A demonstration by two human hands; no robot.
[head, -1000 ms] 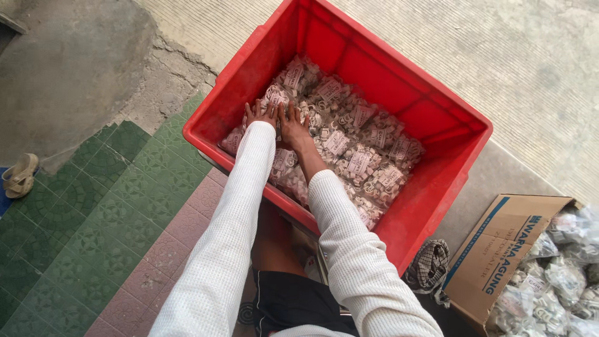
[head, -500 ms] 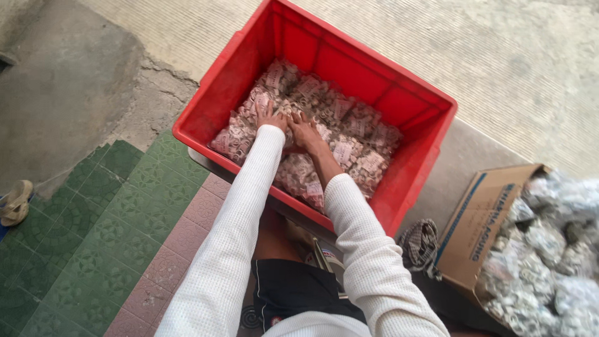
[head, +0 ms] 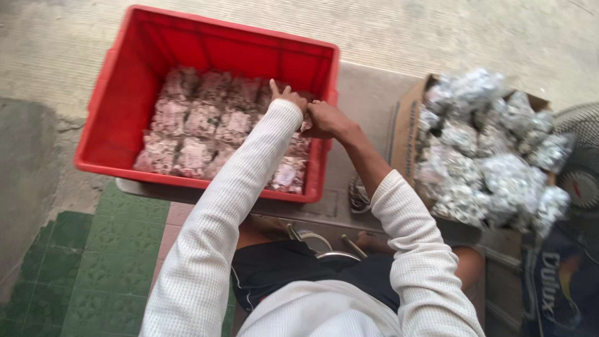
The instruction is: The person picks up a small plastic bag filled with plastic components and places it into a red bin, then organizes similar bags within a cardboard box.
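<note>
A red plastic crate point(head: 118, 93) stands in front of me, its bottom covered with several small clear packets of pinkish-brown pieces point(head: 199, 125). Both my arms, in white knit sleeves, reach to the crate's right side. My left hand point(head: 289, 98) has its thumb up and its fingers curled. My right hand point(head: 329, 120) is closed right next to it, by the crate's right wall. A small packet point(head: 306, 125) shows between the two hands and both seem to pinch it.
An open cardboard box point(head: 402, 125) at the right holds several clear bags of silvery items point(head: 486, 150). A fan grille point(head: 580, 156) is at the far right. Metal rings point(head: 321, 246) lie by my lap. Green floor tiles point(head: 81, 274) lie at the lower left.
My hands have moved from the middle of the crate to its right wall and closed together on a packet. The view has swung, so the cardboard box shows more fully.
</note>
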